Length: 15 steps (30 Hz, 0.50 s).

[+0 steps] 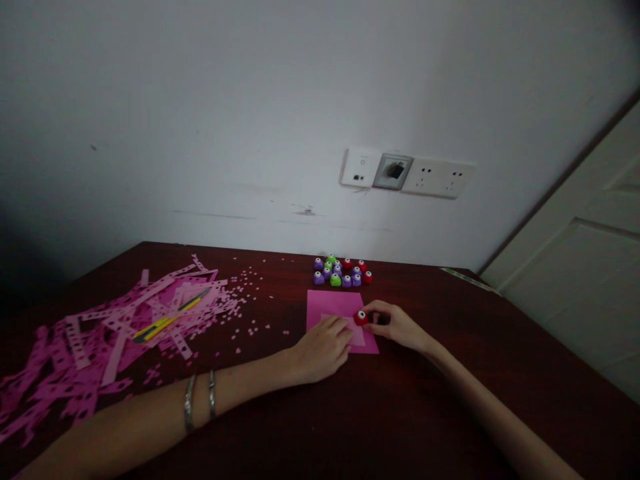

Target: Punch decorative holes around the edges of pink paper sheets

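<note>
A pink paper sheet (331,305) lies on the dark red-brown table (400,413). On it rests a narrower pale pink strip (356,332). My left hand (323,348) lies over the sheet's lower left part, fingers curled down onto the strip. My right hand (395,325) pinches a small red paper punch (361,317) at the strip's end on the right side of the sheet. Two bangles circle my left forearm.
Several small punches (342,271) in purple, green and red cluster behind the sheet. A heap of punched pink strips (115,333) and confetti covers the table's left, with a yellow utility knife (170,317) on it. Wall sockets (407,173) and a door (580,267) stand behind.
</note>
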Motion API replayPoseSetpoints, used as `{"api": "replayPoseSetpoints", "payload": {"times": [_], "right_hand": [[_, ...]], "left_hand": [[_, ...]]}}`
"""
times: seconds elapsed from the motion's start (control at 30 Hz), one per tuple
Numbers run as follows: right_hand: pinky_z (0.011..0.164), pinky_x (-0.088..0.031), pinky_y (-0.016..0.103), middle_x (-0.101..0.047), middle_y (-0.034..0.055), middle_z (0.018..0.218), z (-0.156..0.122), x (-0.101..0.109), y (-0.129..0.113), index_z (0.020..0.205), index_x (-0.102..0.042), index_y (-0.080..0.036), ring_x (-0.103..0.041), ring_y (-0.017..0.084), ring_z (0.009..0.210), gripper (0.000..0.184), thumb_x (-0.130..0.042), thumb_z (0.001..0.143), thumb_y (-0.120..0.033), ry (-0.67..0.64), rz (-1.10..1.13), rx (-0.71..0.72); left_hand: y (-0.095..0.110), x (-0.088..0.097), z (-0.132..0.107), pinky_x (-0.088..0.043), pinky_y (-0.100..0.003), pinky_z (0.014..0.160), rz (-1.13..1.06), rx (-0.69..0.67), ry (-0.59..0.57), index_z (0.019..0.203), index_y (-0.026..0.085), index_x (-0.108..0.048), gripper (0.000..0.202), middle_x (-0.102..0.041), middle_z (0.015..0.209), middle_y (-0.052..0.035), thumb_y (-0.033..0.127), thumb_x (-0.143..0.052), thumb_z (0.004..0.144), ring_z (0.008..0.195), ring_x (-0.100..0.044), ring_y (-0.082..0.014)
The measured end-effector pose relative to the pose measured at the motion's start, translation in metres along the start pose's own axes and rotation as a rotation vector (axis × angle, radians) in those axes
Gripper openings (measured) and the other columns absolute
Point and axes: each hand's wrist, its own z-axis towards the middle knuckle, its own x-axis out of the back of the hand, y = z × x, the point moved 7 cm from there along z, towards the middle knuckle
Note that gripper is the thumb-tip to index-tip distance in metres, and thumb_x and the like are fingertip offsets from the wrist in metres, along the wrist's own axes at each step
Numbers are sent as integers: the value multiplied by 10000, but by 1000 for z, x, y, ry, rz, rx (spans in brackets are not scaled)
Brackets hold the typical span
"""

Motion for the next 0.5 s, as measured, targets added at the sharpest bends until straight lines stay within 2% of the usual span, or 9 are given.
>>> {"api": "replayPoseSetpoints", "payload": {"times": [0.5], "right_hand": [[673, -461, 290, -602, 33, 917, -1, 0, 4, 958, -672, -216, -518, 138, 697, 238, -637, 757, -337, 39, 32, 33]], "left_hand": [[-1, 2, -3, -369, -374, 974, -55, 33, 1, 1028, 140, -527, 208, -526, 1131, -88, 154, -436, 841, 1085, -454, -208]]}}
